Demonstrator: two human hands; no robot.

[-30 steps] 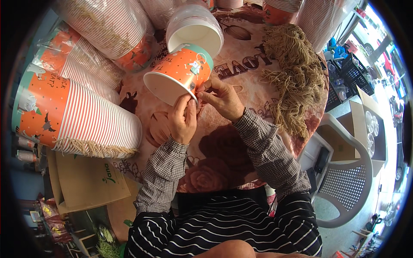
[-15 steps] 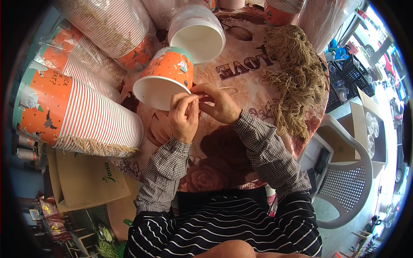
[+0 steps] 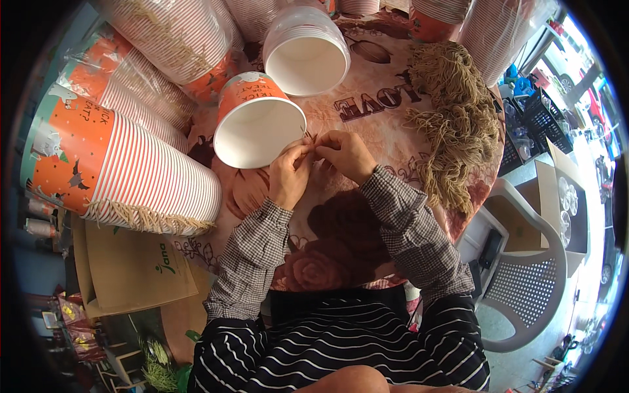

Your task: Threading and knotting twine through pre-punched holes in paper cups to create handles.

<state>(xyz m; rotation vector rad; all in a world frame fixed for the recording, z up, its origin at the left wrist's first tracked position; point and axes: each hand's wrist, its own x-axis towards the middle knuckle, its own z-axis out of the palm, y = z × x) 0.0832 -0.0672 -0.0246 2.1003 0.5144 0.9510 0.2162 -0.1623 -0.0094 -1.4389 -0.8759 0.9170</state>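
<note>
An orange paper bucket point(image 3: 252, 118) with a white inside lies tilted on the table, its open mouth facing me. My left hand point(image 3: 288, 177) and my right hand point(image 3: 346, 154) meet at the right side of its rim. Both pinch a thin piece of tan twine point(image 3: 314, 141) against the rim. The fingertips touch each other there. The twine's far end is hidden by my fingers.
Long stacks of striped orange buckets point(image 3: 131, 170) lie to the left and along the back. A white bucket stack point(image 3: 304, 56) sits behind. A heap of tan twine pieces point(image 3: 452, 124) lies at the right. The floral tablecloth point(image 3: 341, 242) covers the table; a white plastic chair point(image 3: 524, 288) stands right.
The orange bucket has tipped down and swung so its mouth faces me. Both hands moved a little lower along the rim and stayed together on the twine.
</note>
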